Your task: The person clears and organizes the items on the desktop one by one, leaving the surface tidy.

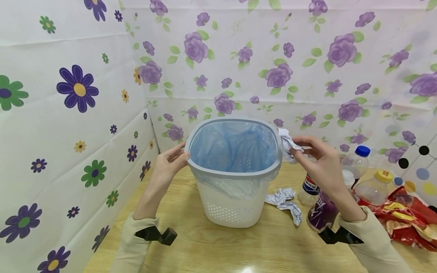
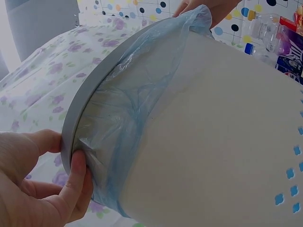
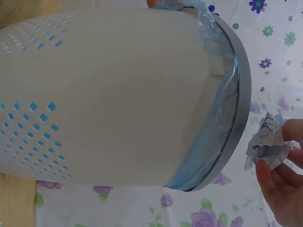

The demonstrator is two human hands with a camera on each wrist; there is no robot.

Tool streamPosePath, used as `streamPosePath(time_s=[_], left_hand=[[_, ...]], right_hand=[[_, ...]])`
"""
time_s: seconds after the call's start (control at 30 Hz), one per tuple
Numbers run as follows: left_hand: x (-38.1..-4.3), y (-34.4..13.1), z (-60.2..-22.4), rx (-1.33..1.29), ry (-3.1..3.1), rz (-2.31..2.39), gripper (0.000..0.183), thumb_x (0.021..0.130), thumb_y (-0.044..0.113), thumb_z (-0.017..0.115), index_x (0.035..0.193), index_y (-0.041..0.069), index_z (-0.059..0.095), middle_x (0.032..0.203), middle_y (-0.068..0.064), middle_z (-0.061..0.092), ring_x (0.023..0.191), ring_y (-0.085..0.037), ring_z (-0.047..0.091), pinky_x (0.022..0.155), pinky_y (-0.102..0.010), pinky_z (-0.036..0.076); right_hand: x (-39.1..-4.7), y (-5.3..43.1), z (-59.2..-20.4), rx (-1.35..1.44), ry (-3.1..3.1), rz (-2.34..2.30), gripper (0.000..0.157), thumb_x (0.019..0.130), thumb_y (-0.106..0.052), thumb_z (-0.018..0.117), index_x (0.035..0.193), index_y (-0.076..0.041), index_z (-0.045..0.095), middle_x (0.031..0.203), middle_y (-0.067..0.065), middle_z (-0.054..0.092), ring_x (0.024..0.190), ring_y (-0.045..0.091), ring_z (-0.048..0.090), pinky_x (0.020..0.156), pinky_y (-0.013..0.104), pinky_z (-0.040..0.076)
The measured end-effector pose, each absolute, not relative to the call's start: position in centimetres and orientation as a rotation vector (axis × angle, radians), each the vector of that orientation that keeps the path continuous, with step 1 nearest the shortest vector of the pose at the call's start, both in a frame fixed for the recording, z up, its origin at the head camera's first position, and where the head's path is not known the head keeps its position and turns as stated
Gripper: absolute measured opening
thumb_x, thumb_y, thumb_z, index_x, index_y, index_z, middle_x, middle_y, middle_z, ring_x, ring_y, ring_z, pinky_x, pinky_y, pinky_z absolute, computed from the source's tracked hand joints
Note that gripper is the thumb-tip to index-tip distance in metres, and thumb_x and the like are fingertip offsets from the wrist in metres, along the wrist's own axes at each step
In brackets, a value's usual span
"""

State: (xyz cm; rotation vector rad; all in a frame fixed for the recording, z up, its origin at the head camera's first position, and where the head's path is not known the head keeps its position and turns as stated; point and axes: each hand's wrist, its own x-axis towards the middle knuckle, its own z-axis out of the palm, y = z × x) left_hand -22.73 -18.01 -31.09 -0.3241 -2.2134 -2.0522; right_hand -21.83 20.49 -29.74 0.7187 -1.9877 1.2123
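Observation:
A white trash bin [image 1: 232, 204] with a grey rim stands upright on the wooden table, lined with a translucent blue plastic bag [image 1: 235, 151] folded over its edge. My left hand [image 1: 168, 163] pinches the left side of the rim [image 2: 78, 111], thumb and fingers on either side of it. In my right hand [image 1: 322, 161] a crumpled sheet of paper [image 3: 269, 144] is pinched between thumb and fingers, just outside the right side of the rim. More crumpled paper [image 1: 285, 203] lies on the table to the right of the bin.
Several plastic bottles stand on the right, among them a purple-labelled bottle [image 1: 321, 212] and one with a blue cap [image 1: 362, 151]. Red snack packaging [image 1: 409, 220] lies beyond them. Flower-patterned sheets [image 1: 239, 57] hang behind and to the left of the table [image 1: 191, 246].

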Motion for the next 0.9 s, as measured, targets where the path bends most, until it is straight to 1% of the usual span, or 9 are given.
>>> streamPosePath(time_s=[0.07, 0.17, 0.3, 0.33, 0.4, 0.57, 0.63, 0.77, 0.9], left_hand=[[-22.8, -18.0, -31.1, -0.328, -2.209, -2.052, 0.056, 0.095, 0.017, 0.061, 0.146, 0.005, 0.041, 0.114, -0.013, 0.058, 0.106, -0.014, 0.065, 0.093, -0.022, 0.053], [-22.9, -18.0, -31.1, -0.330, -2.201, -2.056, 0.055, 0.095, 0.016, 0.061, 0.146, 0.005, 0.042, 0.111, -0.009, 0.058, 0.107, -0.014, 0.064, 0.093, -0.022, 0.053], [-22.9, -18.0, -31.0, -0.334, -2.191, -2.069, 0.055, 0.095, 0.015, 0.060, 0.146, 0.005, 0.042, 0.108, -0.006, 0.058, 0.107, -0.013, 0.064, 0.093, -0.022, 0.053], [-22.9, -18.0, -31.0, -0.336, -2.189, -2.073, 0.055, 0.095, 0.015, 0.060, 0.146, 0.005, 0.042, 0.108, -0.005, 0.058, 0.107, -0.013, 0.064, 0.093, -0.022, 0.053], [-22.8, -18.1, -31.0, -0.341, -2.191, -2.074, 0.055, 0.095, 0.015, 0.060, 0.146, 0.005, 0.041, 0.109, -0.007, 0.057, 0.107, -0.014, 0.064, 0.093, -0.022, 0.053], [-22.7, -18.1, -31.1, -0.343, -2.197, -2.072, 0.055, 0.095, 0.016, 0.060, 0.146, 0.006, 0.041, 0.109, -0.006, 0.057, 0.108, -0.016, 0.064, 0.093, -0.022, 0.053], [-22.7, -18.1, -31.1, -0.339, -2.196, -2.077, 0.055, 0.096, 0.016, 0.060, 0.146, 0.006, 0.041, 0.107, -0.004, 0.057, 0.108, -0.015, 0.064, 0.093, -0.022, 0.053], [-22.8, -18.1, -31.1, -0.332, -2.193, -2.083, 0.055, 0.096, 0.015, 0.060, 0.146, 0.005, 0.041, 0.103, 0.001, 0.057, 0.108, -0.015, 0.064, 0.094, -0.022, 0.053], [-22.8, -18.1, -31.2, -0.338, -2.181, -2.089, 0.054, 0.096, 0.015, 0.060, 0.146, 0.005, 0.042, 0.104, -0.002, 0.058, 0.108, -0.016, 0.064, 0.094, -0.023, 0.053]], right_hand=[[-22.0, 20.3, -29.4, 0.723, -2.001, 1.201, 0.029, 0.085, 0.009, 0.066, 0.112, -0.001, 0.069, 0.108, -0.023, 0.064, 0.100, -0.002, 0.062, 0.080, 0.009, 0.051], [-22.1, 20.0, -28.8, 0.730, -2.010, 1.201, 0.027, 0.085, 0.008, 0.066, 0.111, 0.000, 0.069, 0.107, -0.025, 0.063, 0.098, -0.003, 0.063, 0.078, 0.009, 0.052], [-22.3, 19.6, -28.3, 0.747, -2.029, 1.218, 0.027, 0.086, 0.006, 0.065, 0.112, 0.001, 0.068, 0.107, -0.025, 0.063, 0.099, -0.004, 0.062, 0.079, 0.010, 0.053], [-22.4, 19.5, -28.2, 0.750, -2.039, 1.214, 0.027, 0.086, 0.006, 0.065, 0.113, 0.001, 0.068, 0.108, -0.023, 0.064, 0.100, -0.004, 0.062, 0.080, 0.010, 0.052], [-22.6, 19.3, -28.0, 0.756, -2.063, 1.200, 0.028, 0.087, 0.004, 0.065, 0.114, -0.001, 0.067, 0.109, -0.015, 0.066, 0.101, -0.004, 0.061, 0.081, 0.010, 0.052], [-23.0, 18.5, -27.4, 0.777, -2.117, 1.162, 0.033, 0.088, 0.004, 0.065, 0.119, -0.006, 0.066, 0.114, 0.010, 0.067, 0.104, -0.005, 0.058, 0.084, 0.008, 0.050], [-23.2, 18.2, -27.2, 0.818, -2.113, 1.157, 0.036, 0.087, 0.006, 0.065, 0.120, -0.005, 0.065, 0.116, 0.013, 0.066, 0.106, -0.003, 0.058, 0.085, 0.008, 0.050], [-23.5, 17.6, -27.1, 0.906, -2.110, 1.111, 0.038, 0.086, 0.008, 0.065, 0.122, -0.003, 0.063, 0.122, 0.012, 0.064, 0.113, 0.005, 0.057, 0.088, 0.009, 0.050], [-23.4, 17.2, -27.3, 0.921, -2.142, 1.069, 0.035, 0.087, 0.006, 0.065, 0.120, -0.004, 0.064, 0.126, 0.012, 0.062, 0.116, 0.014, 0.058, 0.088, 0.008, 0.049]])
